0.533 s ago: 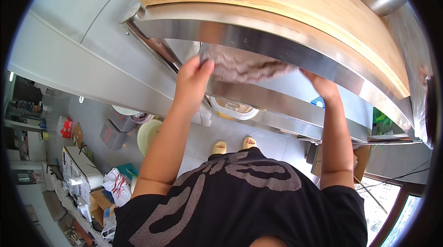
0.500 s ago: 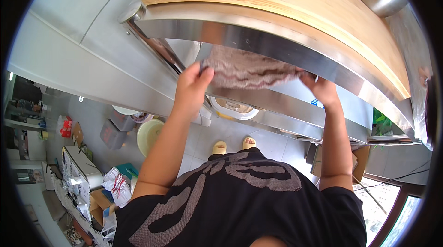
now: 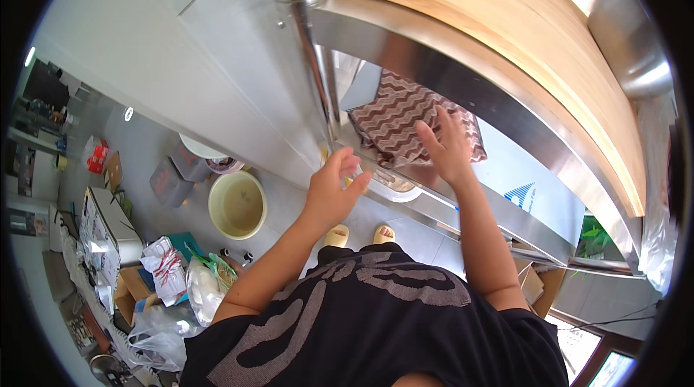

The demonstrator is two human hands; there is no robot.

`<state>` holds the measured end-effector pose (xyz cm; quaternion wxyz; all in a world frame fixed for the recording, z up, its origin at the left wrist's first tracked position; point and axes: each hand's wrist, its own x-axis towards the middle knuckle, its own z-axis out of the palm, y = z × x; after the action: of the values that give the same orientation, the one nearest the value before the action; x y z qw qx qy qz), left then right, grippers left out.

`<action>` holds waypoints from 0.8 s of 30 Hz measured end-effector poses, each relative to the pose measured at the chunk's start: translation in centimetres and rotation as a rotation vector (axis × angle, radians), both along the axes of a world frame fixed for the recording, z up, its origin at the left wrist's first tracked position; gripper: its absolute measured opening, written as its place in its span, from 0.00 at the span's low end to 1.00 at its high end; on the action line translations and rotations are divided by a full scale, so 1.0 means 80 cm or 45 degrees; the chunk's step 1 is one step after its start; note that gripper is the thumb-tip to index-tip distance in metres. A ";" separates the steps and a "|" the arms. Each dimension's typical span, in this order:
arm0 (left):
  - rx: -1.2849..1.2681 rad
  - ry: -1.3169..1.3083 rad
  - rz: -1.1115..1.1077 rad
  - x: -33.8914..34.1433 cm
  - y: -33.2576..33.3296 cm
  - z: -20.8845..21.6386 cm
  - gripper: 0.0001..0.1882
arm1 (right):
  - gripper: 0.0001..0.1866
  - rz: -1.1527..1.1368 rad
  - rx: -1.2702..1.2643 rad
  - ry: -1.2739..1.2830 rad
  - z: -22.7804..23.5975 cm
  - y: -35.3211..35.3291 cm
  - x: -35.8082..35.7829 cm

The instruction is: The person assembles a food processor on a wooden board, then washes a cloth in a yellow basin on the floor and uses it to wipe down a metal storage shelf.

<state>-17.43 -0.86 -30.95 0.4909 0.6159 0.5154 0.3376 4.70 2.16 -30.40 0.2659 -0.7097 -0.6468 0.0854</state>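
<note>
A brown cloth with a zigzag pattern (image 3: 405, 123) lies spread on the light blue lower shelf (image 3: 535, 177), beneath the steel-edged counter. My right hand (image 3: 450, 147) is over the cloth's right part, fingers stretched out and apart; whether it presses on the cloth I cannot tell. My left hand (image 3: 334, 183) hangs in front of the shelf's left end, near the metal leg (image 3: 318, 69). Its thumb and fingers are apart, with nothing between them.
A thick wooden board (image 3: 491, 18) tops the counter above the shelf, with a steel container (image 3: 629, 40) at far right. On the floor to the left stand a cream bucket (image 3: 237, 206), grey boxes (image 3: 172, 183), a cardboard box (image 3: 131, 289) and plastic bags (image 3: 155, 333).
Both hands have let go of the cloth, which now lies flatter on the shelf. My left hand has drawn down away from it; my right hand has moved left over it. The view has shifted.
</note>
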 end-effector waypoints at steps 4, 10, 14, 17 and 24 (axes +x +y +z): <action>-0.095 -0.201 0.107 -0.025 -0.010 -0.032 0.21 | 0.43 -0.328 -0.475 -0.112 -0.046 0.075 -0.057; -0.226 -0.301 0.306 -0.055 -0.032 -0.071 0.16 | 0.34 0.050 -0.488 -0.349 -0.047 0.148 -0.068; -0.280 -0.348 0.341 -0.060 -0.047 -0.092 0.15 | 0.29 0.191 -0.683 -0.180 -0.036 0.190 -0.064; -0.390 -0.428 0.328 -0.053 -0.048 -0.097 0.14 | 0.26 0.071 -0.255 -0.813 -0.088 0.247 -0.009; -0.487 -0.460 0.344 -0.049 -0.067 -0.094 0.14 | 0.21 0.129 -0.253 -0.455 -0.099 0.276 0.006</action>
<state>-21.32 -6.23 -38.48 0.6324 0.3682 0.5513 0.4007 5.17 24.23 -38.30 0.0710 -0.7030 -0.7068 0.0350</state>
